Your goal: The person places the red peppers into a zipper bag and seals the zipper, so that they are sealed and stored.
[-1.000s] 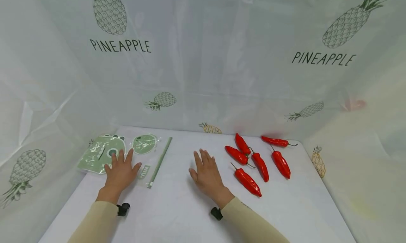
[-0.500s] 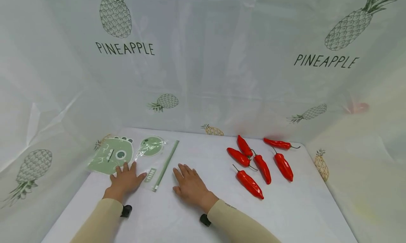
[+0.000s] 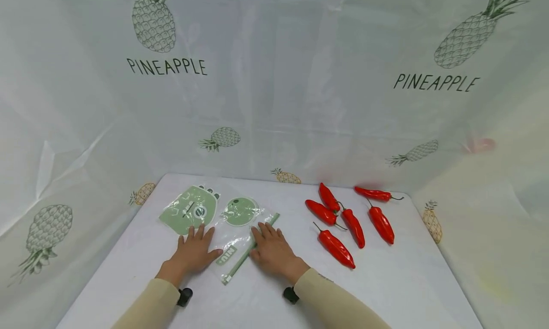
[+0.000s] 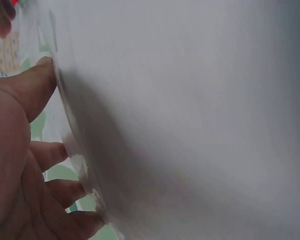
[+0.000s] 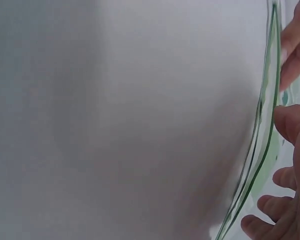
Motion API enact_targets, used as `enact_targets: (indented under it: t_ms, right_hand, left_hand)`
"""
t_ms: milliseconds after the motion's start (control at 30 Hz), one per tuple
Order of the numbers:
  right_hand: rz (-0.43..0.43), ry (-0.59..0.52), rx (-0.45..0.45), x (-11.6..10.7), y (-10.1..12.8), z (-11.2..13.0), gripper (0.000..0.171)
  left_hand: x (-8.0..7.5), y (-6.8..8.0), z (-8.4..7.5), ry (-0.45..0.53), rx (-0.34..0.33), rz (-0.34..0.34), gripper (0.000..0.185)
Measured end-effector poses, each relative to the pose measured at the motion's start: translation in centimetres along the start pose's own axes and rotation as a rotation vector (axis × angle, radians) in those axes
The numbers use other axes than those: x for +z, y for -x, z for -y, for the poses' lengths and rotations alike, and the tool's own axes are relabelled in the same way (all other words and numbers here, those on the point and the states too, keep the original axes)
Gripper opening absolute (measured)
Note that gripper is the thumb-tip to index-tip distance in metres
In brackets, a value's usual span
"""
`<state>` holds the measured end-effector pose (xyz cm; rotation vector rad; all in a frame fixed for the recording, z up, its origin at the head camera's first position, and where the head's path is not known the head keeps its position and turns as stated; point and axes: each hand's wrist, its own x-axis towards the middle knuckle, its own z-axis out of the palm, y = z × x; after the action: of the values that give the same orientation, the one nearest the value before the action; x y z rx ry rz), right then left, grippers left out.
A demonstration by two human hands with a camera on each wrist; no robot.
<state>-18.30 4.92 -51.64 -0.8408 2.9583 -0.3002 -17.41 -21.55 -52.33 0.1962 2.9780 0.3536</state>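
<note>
- Head view: plastic bag [image 3: 223,229] lies flat on the white surface [image 3: 386,281], at about 11 o'clock from us, with a green zip strip [image 3: 250,248] along its right edge. Our left hand [image 3: 193,252] rests flat on its near left part, fingers spread; our right hand [image 3: 272,250] lies flat with straight fingers touching the zip strip. Neither hand pinches anything. Six red peppers [image 3: 343,224] sit well apart at 1 o'clock.
- Left wrist view: blurred, but we see our left hand [image 4: 15,165] with fingers loosely bent against the bag's clear film [image 4: 72,150], which looks thin and glossy.
- Right wrist view: our fingers [image 5: 292,125] lie beside the green zip strip [image 5: 262,145], which bows slightly off the surface.
- We judge the bag very light, limp and slippery; flat palms may slide it rather than lift it. The zip strip looks like the stiffest part, so we would pinch there, or at a corner, thumb under and finger over.
</note>
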Motion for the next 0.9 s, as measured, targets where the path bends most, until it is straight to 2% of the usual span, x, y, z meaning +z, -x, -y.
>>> enact_targets:
  t_ms: [300, 467, 667, 900]
  right_hand:
    - [0.041, -0.025, 0.092, -0.3, 2.1, -3.8, 0.066]
    - [0.055, -0.022, 0.116, -0.4, 2.8, -4.9, 0.068]
    - [0.059, 0.018, 0.112, -0.2, 2.7, -5.7, 0.071]
    - [0.056, 0.053, 0.108, 0.1, 2.7, -6.1, 0.073]
  left_hand:
    - [0.4, 0.5, -2.9, 0.013, 0.088, 0.006, 0.078]
    - [0.6, 0.8, -4.2, 0.031, 0.088, 0.010, 0.079]
    - [1.2, 1.2, -4.6, 0.022, 0.094, -0.003, 0.083]
    - [1.3, 1.1, -4.3, 0.044, 0.106, -0.003, 0.087]
